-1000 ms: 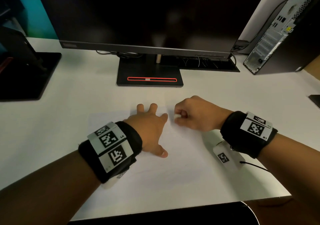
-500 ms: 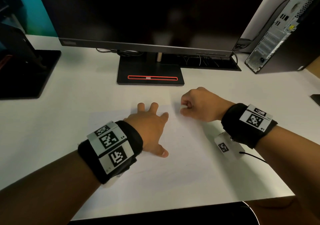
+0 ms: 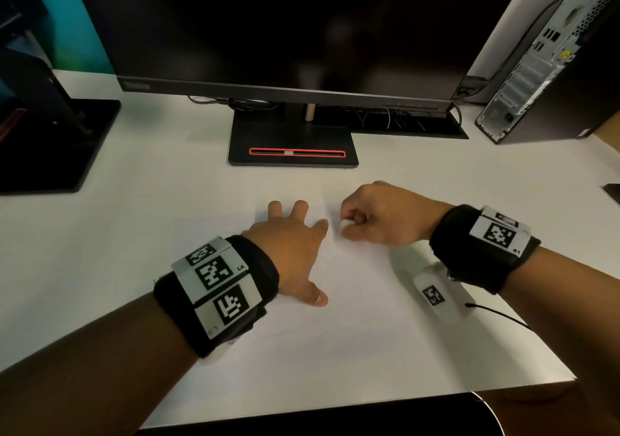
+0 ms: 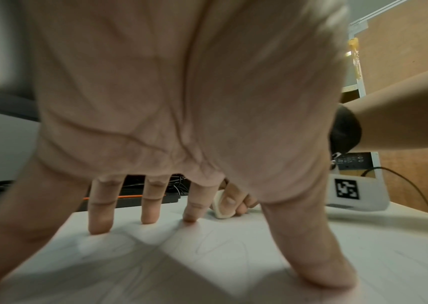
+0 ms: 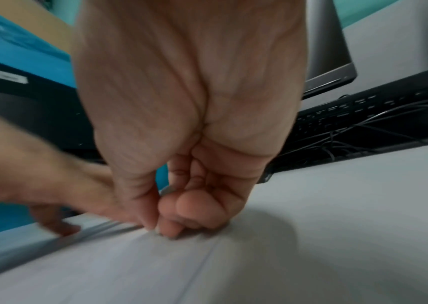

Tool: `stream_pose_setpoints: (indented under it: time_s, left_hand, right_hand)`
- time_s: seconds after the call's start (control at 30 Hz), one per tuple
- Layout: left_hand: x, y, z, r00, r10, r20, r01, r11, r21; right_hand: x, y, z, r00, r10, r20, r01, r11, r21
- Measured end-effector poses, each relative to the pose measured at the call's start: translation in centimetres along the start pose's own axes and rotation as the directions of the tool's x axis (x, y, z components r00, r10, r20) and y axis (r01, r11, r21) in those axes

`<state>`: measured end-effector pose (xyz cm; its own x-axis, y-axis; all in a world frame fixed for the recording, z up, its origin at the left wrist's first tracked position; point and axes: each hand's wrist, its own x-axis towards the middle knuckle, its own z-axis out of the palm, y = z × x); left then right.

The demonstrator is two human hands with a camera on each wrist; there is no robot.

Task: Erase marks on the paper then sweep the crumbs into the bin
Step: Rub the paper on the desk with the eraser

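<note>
Now the paper (image 3: 352,305) is being pinned flat on the white desk (image 3: 134,207) by the spread, straight fingers of the left hand (image 3: 292,251), while a small white eraser (image 3: 345,223) is being pinched against the sheet, just beside the left forefinger, by the curled right hand (image 3: 379,217).

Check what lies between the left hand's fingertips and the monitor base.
Head view: beyond the left hand, the paper's far edge, then only bare white desk up to the monitor base.

White desk (image 3: 167,201), dark monitor (image 3: 285,26), computer tower (image 3: 550,76)
</note>
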<state>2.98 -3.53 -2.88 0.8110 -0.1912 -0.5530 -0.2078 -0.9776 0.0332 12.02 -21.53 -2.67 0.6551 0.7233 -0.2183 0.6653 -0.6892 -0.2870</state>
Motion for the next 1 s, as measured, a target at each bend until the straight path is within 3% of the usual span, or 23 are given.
stream_pose_setpoints:
  time_s: [0.13, 0.23, 0.4, 0.5, 0.57, 0.7, 0.87, 1.0]
  left_hand:
    - [-0.1, 0.1, 0.0, 1.000, 0.001, 0.000, -0.001, 1.000, 0.003]
    - [0.0, 0.1, 0.0, 1.000, -0.003, 0.007, 0.003, 1.000, 0.012]
    - [0.0, 0.1, 0.0, 1.000, 0.000, 0.013, 0.000, 1.000, 0.015]
    - [0.0, 0.0, 0.0, 1.000, -0.001, 0.012, 0.001, 1.000, 0.015]
    - [0.1, 0.0, 0.0, 1.000, 0.000, 0.009, 0.000, 1.000, 0.021]
    - [0.0, 0.0, 0.1, 1.000, -0.004, 0.010, 0.004, 1.000, 0.027]
    - [0.0, -0.1, 0.2, 1.000, -0.016, 0.006, 0.016, 1.000, 0.017]
    - [-0.1, 0.0, 0.3, 1.000, -0.023, 0.007, 0.023, 1.000, 0.009]
  right_hand:
    - [0.7, 1.0, -0.6, 0.992, 0.071, -0.104, -0.073, 0.997, -0.013]
    - [0.3, -0.1, 0.2, 1.000, -0.012, -0.021, 0.012, 1.000, 0.001]
    - [0.8, 1.3, -0.8, 0.991, 0.078, -0.111, -0.079, 0.997, 0.001]
    - [0.5, 0.2, 0.0, 0.999, 0.001, -0.040, -0.001, 1.000, 0.018]
    - [0.4, 0.3, -0.1, 1.000, 0.016, -0.017, -0.015, 0.999, 0.037]
    - [1.2, 0.7, -0.3, 0.991, 0.062, -0.123, -0.062, 0.998, -0.002]
    - [0.7, -0.5, 0.2, 1.000, -0.007, 0.012, 0.006, 0.999, 0.042]
    - [1.2, 0.2, -0.3, 0.994, 0.044, -0.102, -0.046, 0.999, -0.021]
